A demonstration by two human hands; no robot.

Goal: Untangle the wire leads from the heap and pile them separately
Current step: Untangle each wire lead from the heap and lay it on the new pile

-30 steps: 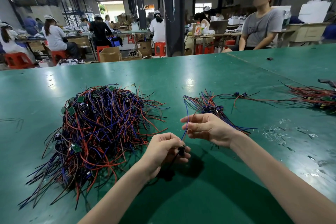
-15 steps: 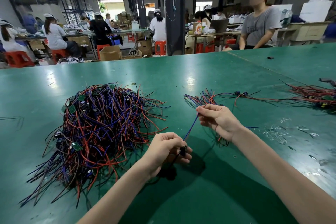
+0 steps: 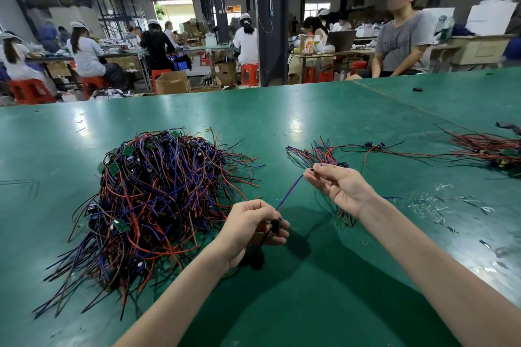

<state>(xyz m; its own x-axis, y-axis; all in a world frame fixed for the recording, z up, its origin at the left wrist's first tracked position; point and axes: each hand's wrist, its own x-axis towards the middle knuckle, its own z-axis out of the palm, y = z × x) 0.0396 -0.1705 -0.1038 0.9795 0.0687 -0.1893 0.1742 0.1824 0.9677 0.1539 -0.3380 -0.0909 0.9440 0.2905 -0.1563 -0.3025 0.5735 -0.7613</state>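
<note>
Big green worktop [image 3: 310, 110] w/ a tangled heap [image 3: 158, 194] of red, blue & black wire leads on its left half, small green boards mixed in. A smaller pile [image 3: 318, 153] lies right of centre, just beyond the right hand [image 3: 338, 187]; another bundle [image 3: 485, 149] sits at the far right edge. Left hand [image 3: 251, 229], beside the heap, pinches a black connector [image 3: 275, 225]. Right hand, palm up, pinches the other end of the blue lead [image 3: 290, 191], which runs straight btwn both hands above the worktop.
</note>
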